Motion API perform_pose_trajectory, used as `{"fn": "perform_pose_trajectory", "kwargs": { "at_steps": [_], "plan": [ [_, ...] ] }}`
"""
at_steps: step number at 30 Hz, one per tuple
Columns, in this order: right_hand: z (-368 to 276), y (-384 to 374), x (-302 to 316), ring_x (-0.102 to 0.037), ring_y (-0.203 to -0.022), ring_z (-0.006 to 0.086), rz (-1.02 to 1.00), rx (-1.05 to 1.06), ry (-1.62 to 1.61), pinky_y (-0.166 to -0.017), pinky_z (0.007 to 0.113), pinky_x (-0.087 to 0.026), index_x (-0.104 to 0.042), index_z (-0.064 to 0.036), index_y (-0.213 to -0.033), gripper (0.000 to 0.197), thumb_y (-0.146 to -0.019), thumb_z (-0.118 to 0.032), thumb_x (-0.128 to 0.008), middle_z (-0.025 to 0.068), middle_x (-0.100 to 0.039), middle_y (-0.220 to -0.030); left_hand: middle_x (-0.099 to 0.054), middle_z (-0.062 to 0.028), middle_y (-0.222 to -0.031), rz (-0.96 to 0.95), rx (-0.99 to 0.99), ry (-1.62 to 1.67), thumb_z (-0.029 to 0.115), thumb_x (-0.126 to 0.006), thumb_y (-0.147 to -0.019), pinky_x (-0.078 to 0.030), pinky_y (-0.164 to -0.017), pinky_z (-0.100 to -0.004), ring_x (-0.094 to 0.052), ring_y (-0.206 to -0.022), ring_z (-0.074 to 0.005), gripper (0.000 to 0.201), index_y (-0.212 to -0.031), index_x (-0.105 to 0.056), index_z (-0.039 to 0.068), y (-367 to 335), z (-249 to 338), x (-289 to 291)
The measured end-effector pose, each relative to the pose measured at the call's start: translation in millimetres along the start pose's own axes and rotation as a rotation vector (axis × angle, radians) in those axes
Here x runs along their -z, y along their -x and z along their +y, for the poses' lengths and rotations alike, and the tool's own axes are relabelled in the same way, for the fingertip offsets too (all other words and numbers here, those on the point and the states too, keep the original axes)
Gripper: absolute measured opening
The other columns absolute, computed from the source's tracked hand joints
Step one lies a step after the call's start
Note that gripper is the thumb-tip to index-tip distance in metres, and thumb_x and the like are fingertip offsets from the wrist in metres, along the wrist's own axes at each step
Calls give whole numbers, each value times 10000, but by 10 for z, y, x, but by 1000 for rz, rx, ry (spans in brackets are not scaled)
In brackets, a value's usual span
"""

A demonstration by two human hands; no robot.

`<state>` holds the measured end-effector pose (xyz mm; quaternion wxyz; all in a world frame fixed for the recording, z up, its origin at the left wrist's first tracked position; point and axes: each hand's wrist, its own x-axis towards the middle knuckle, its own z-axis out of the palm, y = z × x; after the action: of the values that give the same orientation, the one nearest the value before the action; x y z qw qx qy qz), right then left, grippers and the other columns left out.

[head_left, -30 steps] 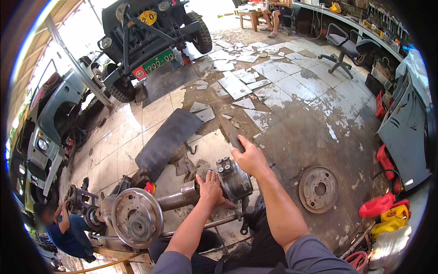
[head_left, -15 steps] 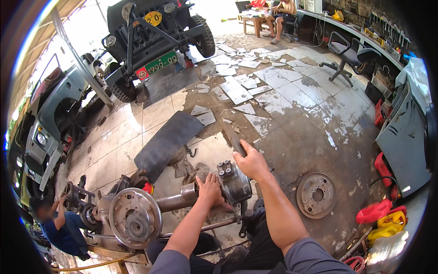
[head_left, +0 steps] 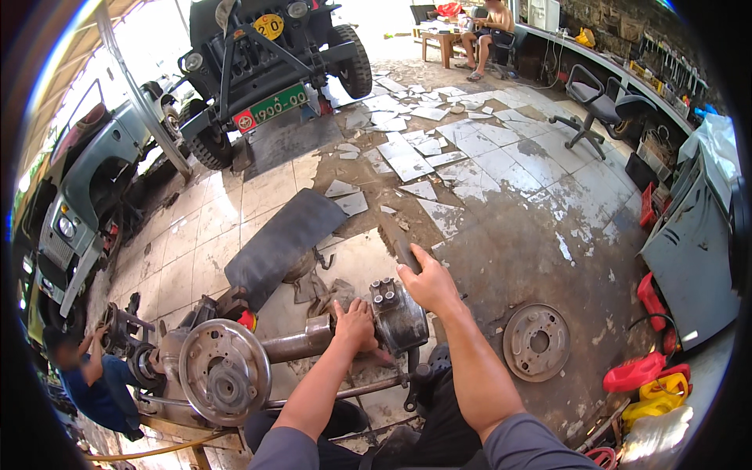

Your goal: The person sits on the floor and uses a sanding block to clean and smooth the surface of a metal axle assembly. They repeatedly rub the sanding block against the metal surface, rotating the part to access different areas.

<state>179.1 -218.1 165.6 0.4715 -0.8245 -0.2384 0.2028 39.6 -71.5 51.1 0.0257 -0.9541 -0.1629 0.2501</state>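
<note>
My right hand (head_left: 429, 283) is wrapped round the handle of a brown wire brush (head_left: 397, 237), whose bristled end points away from me over the floor. My left hand (head_left: 356, 325) lies with fingers spread against the round, greasy steering knuckle (head_left: 401, 317), which carries several bolts on its top. This knuckle sits at the right end of a vehicle axle (head_left: 294, 343) stretched across in front of me. A wheel hub plate (head_left: 225, 373) stands on the axle further left. Below the axle runs a thin tie rod (head_left: 337, 392).
A round backing plate (head_left: 537, 342) lies on the floor at right. Behind the axle are a dark rubber mat (head_left: 286, 244) and a rag (head_left: 315, 292). Broken tiles (head_left: 403, 157) cover the floor ahead. A co-worker (head_left: 98, 384) handles the axle's left end; an off-road vehicle (head_left: 266, 70) stands beyond.
My view has shifted slightly. The wire brush stays in my right hand above the knuckle, and my left hand keeps its place against the knuckle.
</note>
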Motion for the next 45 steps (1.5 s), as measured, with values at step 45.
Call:
{"fn": "perform_pose_trajectory", "kwargs": {
  "at_steps": [45],
  "plan": [
    [18, -37, -32, -595, -1251, 364, -3, -3, 22, -1049, 393, -450, -482, 5, -1450, 656, -907, -329, -633, 270, -599, -1348, -310, -167, -1614, 73, -128, 179, 407, -719, -696, -134, -1173, -714, -237, -1521, -295, 1043, -1544, -289, -20, 113, -53, 25]
  ]
}}
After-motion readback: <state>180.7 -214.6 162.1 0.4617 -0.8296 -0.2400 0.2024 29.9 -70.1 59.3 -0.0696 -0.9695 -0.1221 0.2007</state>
